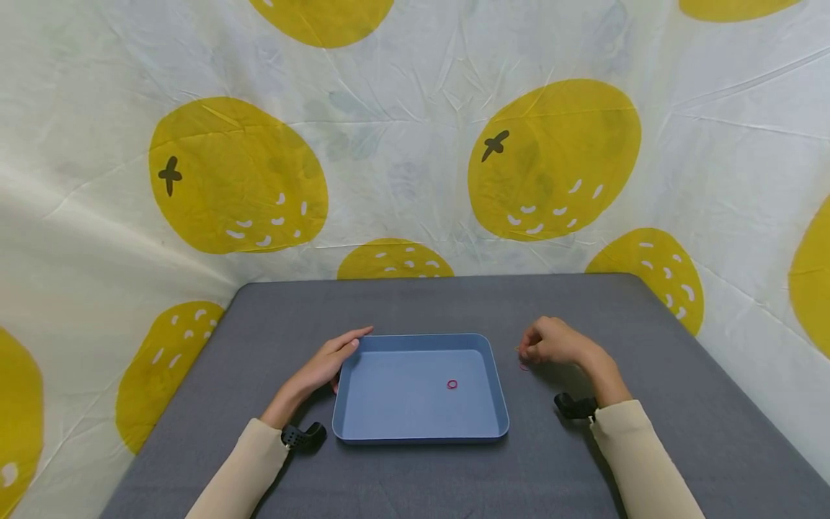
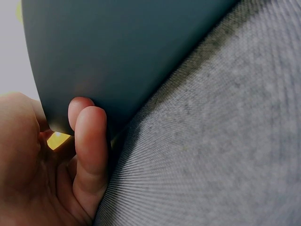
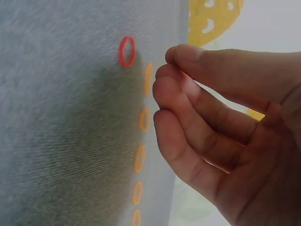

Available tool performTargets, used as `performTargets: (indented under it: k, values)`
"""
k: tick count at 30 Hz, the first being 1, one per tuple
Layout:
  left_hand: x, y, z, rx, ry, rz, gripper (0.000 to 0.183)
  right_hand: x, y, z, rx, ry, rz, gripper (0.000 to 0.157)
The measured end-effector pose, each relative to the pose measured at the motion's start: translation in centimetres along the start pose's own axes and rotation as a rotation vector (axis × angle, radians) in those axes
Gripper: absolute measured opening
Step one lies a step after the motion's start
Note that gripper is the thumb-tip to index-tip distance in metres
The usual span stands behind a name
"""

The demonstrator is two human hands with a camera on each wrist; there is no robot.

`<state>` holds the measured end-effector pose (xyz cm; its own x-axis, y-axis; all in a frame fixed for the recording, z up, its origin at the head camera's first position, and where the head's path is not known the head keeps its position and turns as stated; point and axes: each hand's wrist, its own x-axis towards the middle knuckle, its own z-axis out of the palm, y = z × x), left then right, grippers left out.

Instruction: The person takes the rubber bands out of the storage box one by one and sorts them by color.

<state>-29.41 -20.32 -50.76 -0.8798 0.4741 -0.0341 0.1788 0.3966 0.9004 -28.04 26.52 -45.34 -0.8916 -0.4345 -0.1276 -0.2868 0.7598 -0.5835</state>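
Note:
My left hand [image 1: 324, 366] holds the blue tray [image 1: 421, 437] by its far left corner. In the left wrist view two fingertips [image 2: 91, 129] press against the tray's outer wall. A thin red ring [image 1: 452, 384], like a small rubber band, lies inside the tray, right of its middle. To the right of the tray, my right hand [image 1: 551, 342] is low over the table, thumb and forefinger brought together, with nothing visible between them. Just past its fingertips lies another red ring [image 3: 127, 51]. Beside that, several orange rings [image 3: 144, 119] form a row on the cloth.
A dark grey cloth covers the table [image 1: 415, 306]. Behind it and along the sides hangs a white curtain [image 1: 402, 166] with large yellow fruit prints. Each wrist wears a black camera [image 1: 305, 436], just beyond the cream sleeve [image 1: 249, 461].

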Motion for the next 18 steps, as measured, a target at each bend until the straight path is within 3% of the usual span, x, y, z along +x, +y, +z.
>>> performTargets:
  k: [18]
  values:
    - [0.0,-0.3,0.0,-0.007,-0.008,0.001,0.042,-0.4,-1.8,-0.5,-0.066,0.037,-0.043,0.007]
